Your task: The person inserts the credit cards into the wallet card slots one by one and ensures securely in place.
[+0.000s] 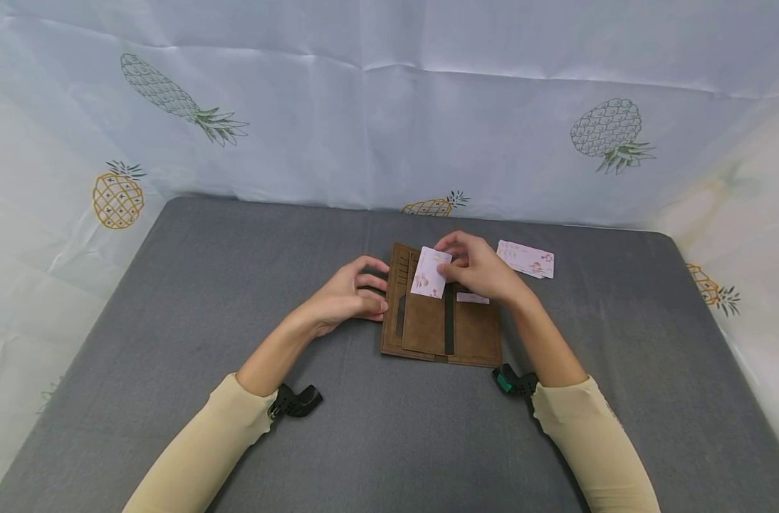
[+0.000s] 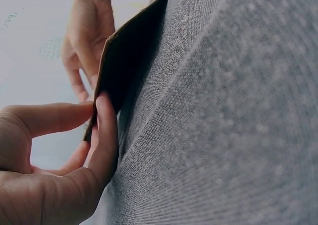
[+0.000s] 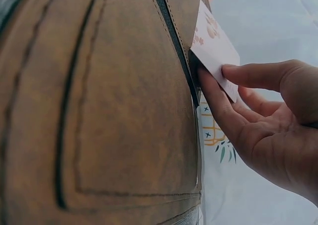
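Grey table (image 1: 236, 299), bearing a brown wallet (image 1: 476, 331) spread open. My left hand (image 1: 347, 293) pinches its left edge; my right hand (image 1: 482, 267) hangs over its top edge. Loose cards (image 1: 526, 258) lie near its upper right corner. One card (image 1: 429, 274), clamped between my right thumb and fingers, tilts over the left panel (image 1: 424, 328). Step, as I judge it: pocketing this card; the next move calls for squaring its edge first.

There's room before the wallet (image 1: 476, 336) (right hand (image 1: 479, 269) blocks its far side).
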Available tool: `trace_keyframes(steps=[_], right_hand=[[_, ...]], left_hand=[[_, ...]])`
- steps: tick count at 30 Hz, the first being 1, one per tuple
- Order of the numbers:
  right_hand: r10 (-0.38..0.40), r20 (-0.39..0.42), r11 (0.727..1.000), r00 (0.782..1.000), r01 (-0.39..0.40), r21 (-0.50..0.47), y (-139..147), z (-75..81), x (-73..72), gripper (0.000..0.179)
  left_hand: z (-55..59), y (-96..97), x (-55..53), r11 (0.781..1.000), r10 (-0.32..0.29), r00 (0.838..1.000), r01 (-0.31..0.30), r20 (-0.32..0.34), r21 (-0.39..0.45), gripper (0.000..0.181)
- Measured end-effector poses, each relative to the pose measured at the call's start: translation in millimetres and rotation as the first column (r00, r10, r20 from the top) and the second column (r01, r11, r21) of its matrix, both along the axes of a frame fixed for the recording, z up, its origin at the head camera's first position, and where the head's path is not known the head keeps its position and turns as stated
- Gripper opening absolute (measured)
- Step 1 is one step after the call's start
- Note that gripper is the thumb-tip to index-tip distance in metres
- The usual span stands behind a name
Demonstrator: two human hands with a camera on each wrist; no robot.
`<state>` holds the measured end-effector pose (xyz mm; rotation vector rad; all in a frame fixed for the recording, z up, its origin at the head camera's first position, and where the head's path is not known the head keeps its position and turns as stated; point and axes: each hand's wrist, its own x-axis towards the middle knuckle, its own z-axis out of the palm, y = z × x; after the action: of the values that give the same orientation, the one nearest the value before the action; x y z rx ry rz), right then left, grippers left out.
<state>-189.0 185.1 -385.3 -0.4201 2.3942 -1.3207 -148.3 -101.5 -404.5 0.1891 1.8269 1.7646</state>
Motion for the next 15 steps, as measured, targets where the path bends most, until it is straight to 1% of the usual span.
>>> trace_keyframes(steps=[9, 15], right_hand=[[0.031, -0.017, 0.999, 0.999, -0.03, 0.015, -1.1, -1.3, 0.4, 0.036], [0.049, -0.032, 0.998, 0.998, -0.048, 0.03, -1.4, -2.4, 0.7, 0.03]], left_hand=[[-0.3, 0.0, -0.2, 1.0, -0.003, 1.0, 0.003, -0.005, -0.01, 0.07], [-1.0, 0.4, -0.5, 1.0, -0.002, 1.0, 0.002, -0.003, -0.015, 0.069]])
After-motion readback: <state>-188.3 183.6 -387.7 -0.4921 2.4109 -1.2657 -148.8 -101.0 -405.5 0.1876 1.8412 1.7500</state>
